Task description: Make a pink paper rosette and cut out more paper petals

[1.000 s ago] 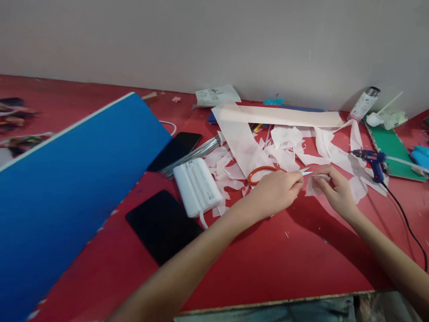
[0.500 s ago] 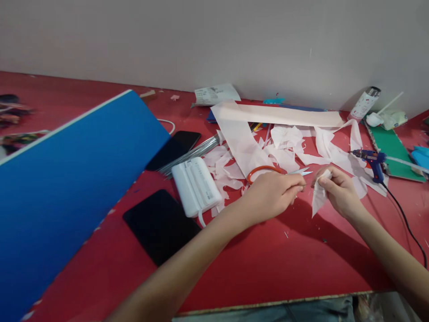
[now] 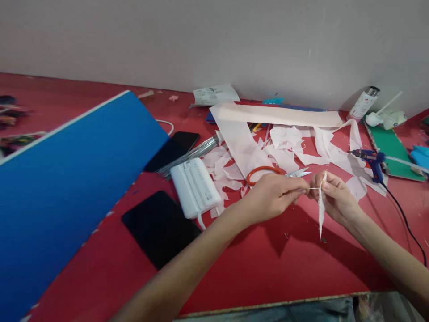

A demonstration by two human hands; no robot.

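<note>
Paper strip [image 3: 321,214] between right fingertips [image 3: 327,184]

Thin, matt pink paper scrap [image 3: 321,210] is seen above a matt red desk [image 3: 268,268]; glossy black phone [image 3: 161,228], smooth white plastic power bank [image 3: 194,188].

The paper scrap [image 3: 321,210], flat on the table a second ago, now hangs edge-on at centre right, pinched between the left hand [image 3: 275,194] and the right hand [image 3: 335,197].

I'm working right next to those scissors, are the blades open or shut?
Slightly open: the scissors lie beyond the left hand, blade tips parted; it and the right hand pinch a paper strip.
</note>
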